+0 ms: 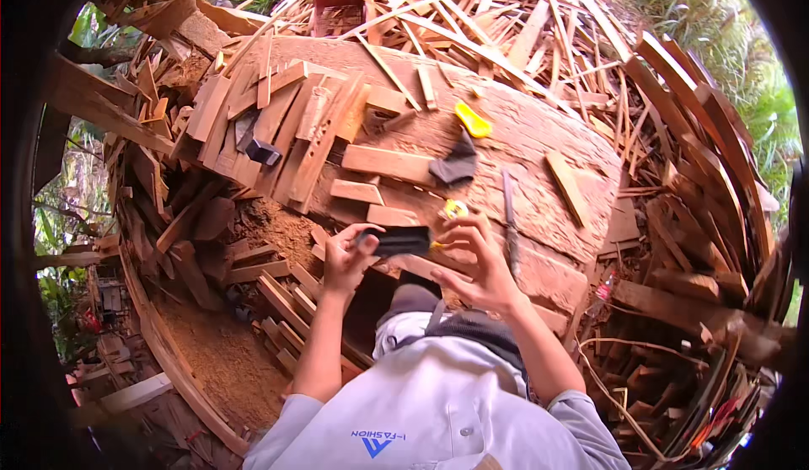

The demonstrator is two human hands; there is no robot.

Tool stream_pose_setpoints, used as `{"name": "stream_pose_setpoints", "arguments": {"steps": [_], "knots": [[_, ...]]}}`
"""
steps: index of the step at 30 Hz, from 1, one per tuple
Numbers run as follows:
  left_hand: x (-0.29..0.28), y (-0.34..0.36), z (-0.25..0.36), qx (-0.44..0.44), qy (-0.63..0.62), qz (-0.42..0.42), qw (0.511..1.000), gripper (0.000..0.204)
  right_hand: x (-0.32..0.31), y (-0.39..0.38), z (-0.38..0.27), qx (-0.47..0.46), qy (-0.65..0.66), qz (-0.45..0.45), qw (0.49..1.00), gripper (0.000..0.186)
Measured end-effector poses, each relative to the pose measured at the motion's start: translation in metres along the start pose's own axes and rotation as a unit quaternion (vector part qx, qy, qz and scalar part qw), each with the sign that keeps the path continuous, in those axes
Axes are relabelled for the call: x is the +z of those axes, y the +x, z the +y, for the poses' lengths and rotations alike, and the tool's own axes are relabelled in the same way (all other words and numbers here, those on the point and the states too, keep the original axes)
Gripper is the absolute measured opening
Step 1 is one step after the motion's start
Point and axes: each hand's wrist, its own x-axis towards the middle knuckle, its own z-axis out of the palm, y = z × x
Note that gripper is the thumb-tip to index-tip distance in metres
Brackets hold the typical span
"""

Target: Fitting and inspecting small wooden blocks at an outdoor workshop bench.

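Black rectangular object [403, 242] sits in front of the person's waist, raised above the near edge of the work area and gripped at its left end by the left hand [347, 255], thumb laid across its face. Beside its right end is the right hand [482, 259], thumb spread away from bent fingers; a small yellow bit shows at those fingertips, and I cannot tell whether they pinch it or touch the object. Just beyond the right hand's knuckles is a small round yellow item [456, 209], partly hidden. Past the hands spreads the worn wooden surface [539, 146], bearing a long, narrow dark tool [511, 221] to the right and short wood offcuts [386, 163] to the left. Farther over, a crumpled dark grey piece [456, 163] lies near a bright yellow curved piece [473, 120], with a loose wood block [567, 189] to their right. Leftward, a dark block [263, 152] rests on a row of boards [282, 137]. Behind are heaped wood strips [480, 28], a reddish crate [339, 12] among them, and tall grass [691, 7] at upper right.
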Motion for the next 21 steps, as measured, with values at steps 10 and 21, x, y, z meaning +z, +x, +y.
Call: {"name": "stream_pose_setpoints", "arguments": {"steps": [10, 21], "knots": [[-0.232, 0.278, -0.164, -0.1, 0.213, 0.385, 0.892, 0.074, -0.026, 0.029, 0.199, 0.238, -0.215, 0.171, 0.932, 0.038], [-0.225, 0.296, -0.211, 0.056, 0.227, 0.468, 0.852, 0.061, -0.035, -0.106, 0.319, 0.2, -0.4, 0.298, 0.843, 0.054]]}}
